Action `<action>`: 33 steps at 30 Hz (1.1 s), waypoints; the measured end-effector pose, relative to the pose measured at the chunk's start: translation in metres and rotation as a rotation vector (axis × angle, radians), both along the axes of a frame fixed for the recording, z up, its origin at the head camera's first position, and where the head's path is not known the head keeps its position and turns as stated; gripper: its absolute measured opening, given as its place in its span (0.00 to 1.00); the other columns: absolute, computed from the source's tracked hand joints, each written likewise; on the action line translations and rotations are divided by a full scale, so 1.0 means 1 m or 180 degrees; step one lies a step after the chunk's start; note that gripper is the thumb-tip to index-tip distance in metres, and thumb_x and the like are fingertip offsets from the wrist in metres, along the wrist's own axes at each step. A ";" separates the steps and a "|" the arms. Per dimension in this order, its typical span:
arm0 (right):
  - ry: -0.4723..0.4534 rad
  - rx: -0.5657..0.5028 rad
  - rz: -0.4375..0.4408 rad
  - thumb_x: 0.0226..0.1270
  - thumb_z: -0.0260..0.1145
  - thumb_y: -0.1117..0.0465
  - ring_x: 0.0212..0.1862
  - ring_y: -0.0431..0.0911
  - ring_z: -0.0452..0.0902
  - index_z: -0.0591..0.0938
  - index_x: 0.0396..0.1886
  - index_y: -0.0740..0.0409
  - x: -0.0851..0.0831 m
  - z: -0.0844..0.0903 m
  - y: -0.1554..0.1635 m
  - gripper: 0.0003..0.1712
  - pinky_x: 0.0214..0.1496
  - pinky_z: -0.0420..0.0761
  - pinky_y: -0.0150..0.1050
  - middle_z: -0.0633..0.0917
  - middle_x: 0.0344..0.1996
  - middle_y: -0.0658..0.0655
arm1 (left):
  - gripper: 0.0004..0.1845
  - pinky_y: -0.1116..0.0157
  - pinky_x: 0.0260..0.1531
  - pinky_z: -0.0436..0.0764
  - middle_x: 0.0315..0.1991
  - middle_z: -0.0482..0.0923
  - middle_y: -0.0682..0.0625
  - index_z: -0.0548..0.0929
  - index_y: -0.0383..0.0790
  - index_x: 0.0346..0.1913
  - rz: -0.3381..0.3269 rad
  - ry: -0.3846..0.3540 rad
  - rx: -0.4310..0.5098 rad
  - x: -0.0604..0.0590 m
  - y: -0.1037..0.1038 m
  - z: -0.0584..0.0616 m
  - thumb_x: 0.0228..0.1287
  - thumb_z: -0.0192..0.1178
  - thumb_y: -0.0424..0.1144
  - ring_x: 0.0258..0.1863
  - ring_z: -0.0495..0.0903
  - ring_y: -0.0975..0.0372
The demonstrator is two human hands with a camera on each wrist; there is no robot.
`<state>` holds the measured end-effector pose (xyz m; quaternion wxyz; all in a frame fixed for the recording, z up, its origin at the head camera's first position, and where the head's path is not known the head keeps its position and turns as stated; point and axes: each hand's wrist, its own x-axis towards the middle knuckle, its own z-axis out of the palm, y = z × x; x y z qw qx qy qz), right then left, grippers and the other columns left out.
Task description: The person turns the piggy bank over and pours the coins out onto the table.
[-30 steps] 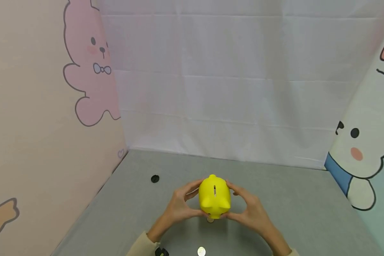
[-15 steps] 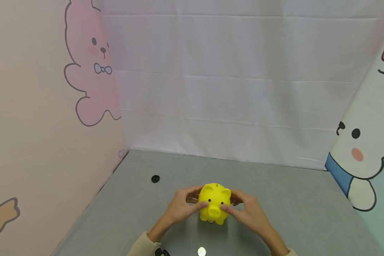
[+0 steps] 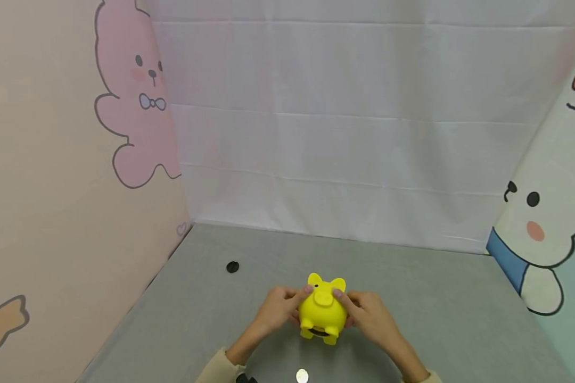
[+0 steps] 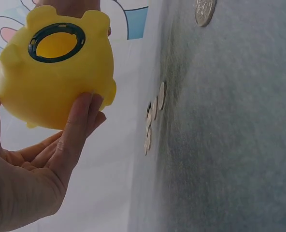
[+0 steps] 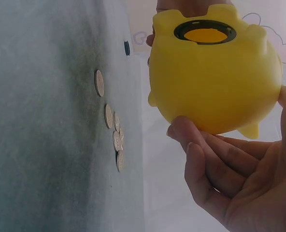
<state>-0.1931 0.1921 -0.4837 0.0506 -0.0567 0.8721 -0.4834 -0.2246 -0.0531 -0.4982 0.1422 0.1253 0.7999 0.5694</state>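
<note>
A yellow piggy bank (image 3: 322, 318) is lifted above the grey table, snout and feet facing me and tilted back. My left hand (image 3: 274, 313) grips its left side, thumb by one eye. On the opposite side my right hand (image 3: 372, 319) holds it the same way, thumb covering the other eye. Both wrist views show the round belly hole with a dark rim (image 4: 33, 50), uncovered, and a yellow inside. Below the piggy bank (image 5: 210, 87), several coins (image 5: 108, 116) lie on the table; in the head view they are hidden behind it.
A black round plug (image 3: 232, 267) lies on the table toward the back left. A single coin (image 3: 302, 376) shines near the front edge of the head view. A pale cloth wall (image 3: 326, 133) closes off the table's back, with printed walls at both sides.
Both hands have tipped the piggy bank backward: first its slotted top faced me, then its face, and now its feet and underside show. The plug and front coin stayed put.
</note>
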 end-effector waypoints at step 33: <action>0.2189 0.0238 0.0438 0.37 0.91 0.53 0.56 0.51 0.87 0.78 0.73 0.52 -0.004 -0.001 0.017 0.57 0.54 0.90 0.52 0.86 0.65 0.57 | 0.51 0.62 0.64 0.83 0.72 0.74 0.44 0.71 0.44 0.76 -0.0518 0.1902 0.0311 -0.009 -0.016 0.005 0.46 0.85 0.37 0.71 0.77 0.46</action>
